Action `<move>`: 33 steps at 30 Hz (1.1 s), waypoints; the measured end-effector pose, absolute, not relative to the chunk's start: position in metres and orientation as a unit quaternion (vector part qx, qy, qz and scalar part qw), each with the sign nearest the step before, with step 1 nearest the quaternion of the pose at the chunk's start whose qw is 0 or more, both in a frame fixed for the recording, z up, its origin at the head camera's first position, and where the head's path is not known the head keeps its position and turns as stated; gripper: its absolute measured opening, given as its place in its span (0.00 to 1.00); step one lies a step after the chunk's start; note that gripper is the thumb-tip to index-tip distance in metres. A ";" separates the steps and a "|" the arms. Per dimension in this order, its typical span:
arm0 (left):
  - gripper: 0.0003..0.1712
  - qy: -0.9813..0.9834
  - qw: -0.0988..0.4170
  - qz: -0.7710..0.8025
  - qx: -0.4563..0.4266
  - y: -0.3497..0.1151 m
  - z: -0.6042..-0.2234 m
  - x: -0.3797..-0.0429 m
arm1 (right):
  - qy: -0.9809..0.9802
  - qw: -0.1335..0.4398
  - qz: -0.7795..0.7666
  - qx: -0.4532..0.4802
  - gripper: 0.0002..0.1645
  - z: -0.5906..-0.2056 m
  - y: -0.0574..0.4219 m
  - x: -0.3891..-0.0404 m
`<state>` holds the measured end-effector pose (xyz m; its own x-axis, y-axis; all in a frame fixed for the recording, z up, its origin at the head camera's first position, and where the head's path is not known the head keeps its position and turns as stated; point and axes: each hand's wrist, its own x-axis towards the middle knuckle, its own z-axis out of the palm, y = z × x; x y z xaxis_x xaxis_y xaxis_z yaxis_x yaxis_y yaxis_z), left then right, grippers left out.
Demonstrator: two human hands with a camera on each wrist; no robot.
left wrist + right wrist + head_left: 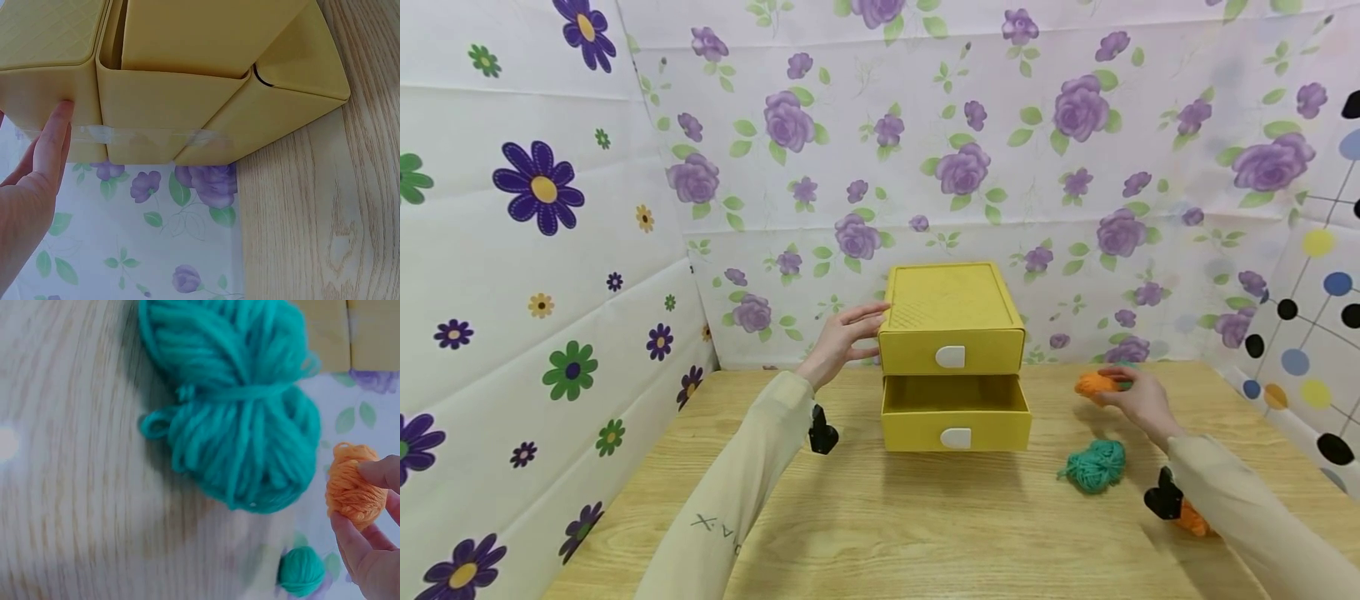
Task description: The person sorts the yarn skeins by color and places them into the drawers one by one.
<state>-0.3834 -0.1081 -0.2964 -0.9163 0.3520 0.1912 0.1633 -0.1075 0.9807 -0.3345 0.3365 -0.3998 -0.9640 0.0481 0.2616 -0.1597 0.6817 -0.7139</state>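
A yellow two-drawer cabinet (955, 296) stands on the table, its lower drawer (917, 432) pulled out and its upper drawer (913, 353) closed. Fingers extended, my left hand (844, 340) touches the cabinet's left side near the top; the left wrist view has a fingertip on that wall. My right hand (1142, 404) pinches a small orange yarn ball (355, 487) between thumb and fingers, to the right of the cabinet. Closer to me lies a tied teal yarn skein (1096, 465), large in the right wrist view. Behind the held ball sits another teal yarn ball (301, 570).
Partly covered by my right forearm, more orange yarn (1192, 520) lies on the wooden table (850, 517). Flower-print sheets (865, 150) hang behind and at the left, with a dotted sheet (1322, 333) at the right. Clear tape (206, 136) runs across the cabinet's side.
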 end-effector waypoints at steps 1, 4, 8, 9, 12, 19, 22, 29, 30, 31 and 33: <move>0.22 0.664 0.066 0.719 0.193 -0.108 -0.296 -0.383 | -0.906 0.127 0.402 0.033 0.29 -0.399 0.336 -0.334; 0.22 0.664 0.066 0.720 0.193 -0.108 -0.296 -0.383 | -0.904 0.119 0.410 0.041 0.30 -0.396 0.334 -0.333; 0.21 0.663 0.066 0.720 0.193 -0.108 -0.295 -0.382 | -0.901 0.112 0.416 0.047 0.31 -0.393 0.332 -0.331; 0.22 0.663 0.066 0.720 0.193 -0.108 -0.295 -0.382 | -0.901 0.110 0.417 0.048 0.32 -0.392 0.331 -0.331; 0.22 0.663 0.066 0.720 0.194 -0.108 -0.295 -0.382 | -0.898 0.106 0.423 0.050 0.32 -0.390 0.329 -0.330; 0.21 0.663 0.068 0.720 0.194 -0.108 -0.296 -0.383 | -0.895 0.108 0.426 0.075 0.31 -0.383 0.326 -0.323; 0.22 0.663 0.069 0.720 0.195 -0.108 -0.296 -0.383 | -0.893 0.106 0.429 0.084 0.31 -0.381 0.325 -0.319; 0.21 0.665 0.068 0.718 0.196 -0.108 -0.296 -0.383 | -0.888 0.101 0.435 0.108 0.30 -0.375 0.323 -0.312; 0.21 0.665 0.068 0.718 0.195 -0.108 -0.296 -0.383 | -0.887 0.102 0.436 0.113 0.30 -0.374 0.322 -0.311; 0.21 0.665 0.069 0.718 0.195 -0.108 -0.296 -0.383 | -0.886 0.103 0.437 0.117 0.30 -0.374 0.322 -0.310; 0.21 0.665 0.068 0.717 0.196 -0.108 -0.296 -0.382 | -0.885 0.108 0.435 0.127 0.29 -0.373 0.322 -0.308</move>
<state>-0.3825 -0.1079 -0.2956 -0.9142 0.3583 0.1895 0.1621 -0.1053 0.9811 -0.3076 0.3222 -0.3726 -0.9446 -0.1300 0.3014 -0.3182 0.5887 -0.7431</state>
